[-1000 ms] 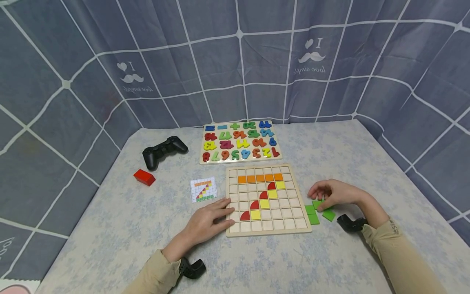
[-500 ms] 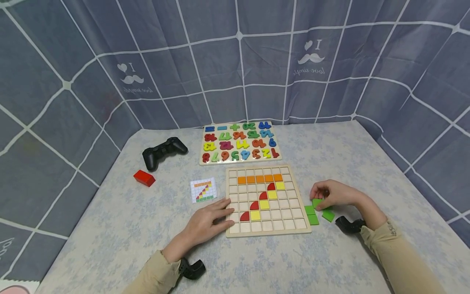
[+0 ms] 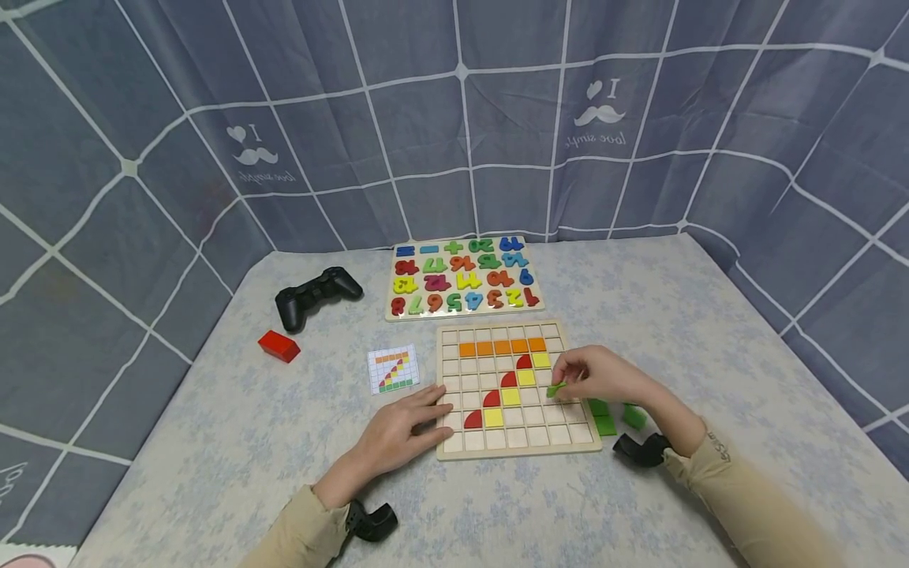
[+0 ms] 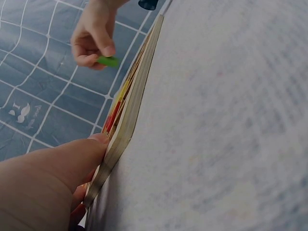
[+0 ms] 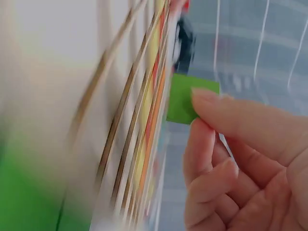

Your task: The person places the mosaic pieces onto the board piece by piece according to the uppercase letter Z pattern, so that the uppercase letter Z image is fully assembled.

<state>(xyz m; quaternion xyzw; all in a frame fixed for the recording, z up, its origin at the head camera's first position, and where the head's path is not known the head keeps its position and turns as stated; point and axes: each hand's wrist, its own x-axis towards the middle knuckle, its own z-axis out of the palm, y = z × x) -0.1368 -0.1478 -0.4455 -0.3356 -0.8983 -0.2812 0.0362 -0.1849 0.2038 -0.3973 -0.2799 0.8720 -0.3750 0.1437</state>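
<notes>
Between thumb and fingers, my right hand (image 3: 600, 375) pinches a green square tile (image 5: 183, 98) above the right part of a wooden grid board (image 3: 518, 461). The left wrist view also shows this green tile, held clear of the board. My left hand (image 3: 405, 424) rests at the board's left edge with fingers extended, the fingertips touching the rim. On the board sit a row of orange tiles (image 3: 502, 348), a diagonal of red quarter-round tiles (image 3: 491, 399) and yellow square tiles (image 3: 510, 396) beside them. More green tiles (image 3: 605, 424) lie at the board's right side, partly hidden under my right forearm.
Left of the board lies a small pattern card (image 3: 394, 368). Behind it stands a number puzzle board (image 3: 465, 278) with colourful digits. A black game controller (image 3: 319, 296) and a red block (image 3: 279, 345) are at the far left. A tiled-print curtain (image 3: 398, 142) encloses the table.
My right hand has lifted one green tile from the pile and carried it left over the board. My left hand stays at the board's left edge.
</notes>
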